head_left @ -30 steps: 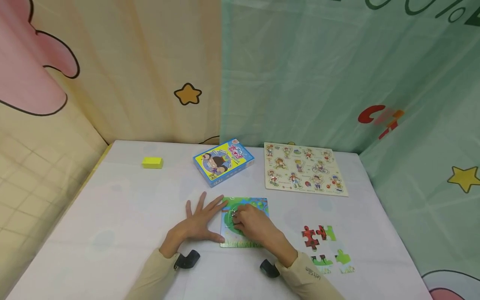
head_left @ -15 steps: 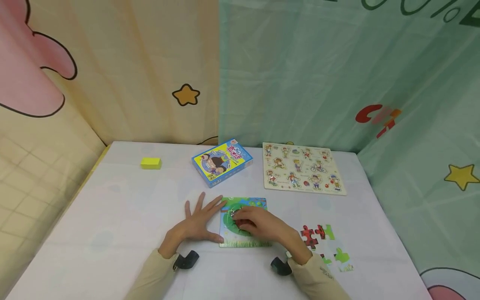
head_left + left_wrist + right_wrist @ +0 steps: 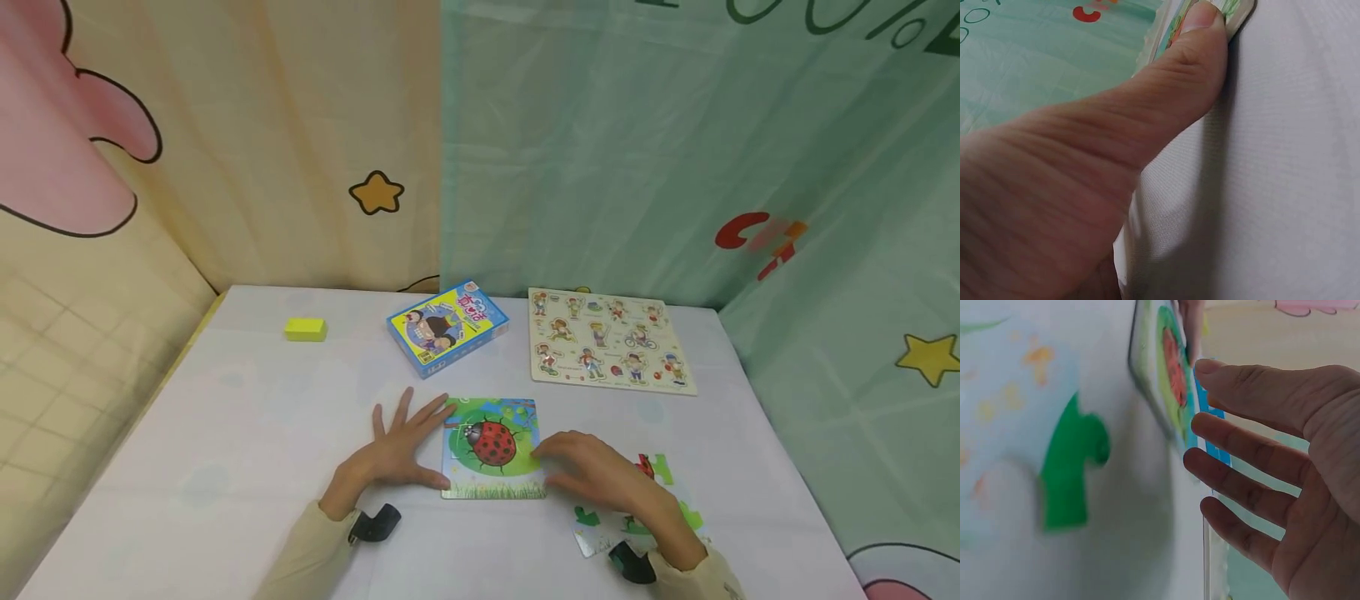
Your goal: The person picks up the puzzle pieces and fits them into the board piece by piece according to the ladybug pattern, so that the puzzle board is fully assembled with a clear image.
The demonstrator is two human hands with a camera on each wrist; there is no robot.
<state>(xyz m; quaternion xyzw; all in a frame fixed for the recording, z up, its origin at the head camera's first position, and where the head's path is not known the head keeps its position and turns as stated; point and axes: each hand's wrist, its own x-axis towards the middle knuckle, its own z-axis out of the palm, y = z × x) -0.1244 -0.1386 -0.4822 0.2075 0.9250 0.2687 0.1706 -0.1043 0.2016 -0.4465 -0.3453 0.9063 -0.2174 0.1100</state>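
A square picture board (image 3: 491,490) with a red ladybug (image 3: 492,442) on a green leaf lies in front of the person. My left hand (image 3: 396,452) is spread along its left side, with the index fingertip at the upper left corner and the thumb at the lower left. In the left wrist view the thumb (image 3: 1179,69) presses on the board's corner. Just off the board's right edge is my right hand (image 3: 596,471), fingers loosely bent and holding nothing. The right wrist view shows its fingers apart, near a loose puzzle piece with a green patch (image 3: 1069,481).
Several loose jigsaw pieces (image 3: 588,542) lie at the right, partly hidden beneath the right forearm. Behind the board is a blue and yellow box (image 3: 447,327). A wooden board with figures (image 3: 611,342) lies at the back right, a yellow block (image 3: 305,330) at the back left.
My right hand has drawn back to the right from the middle of the ladybug board, where its fingers covered the picture. The ladybug now shows whole. My left hand keeps its place.
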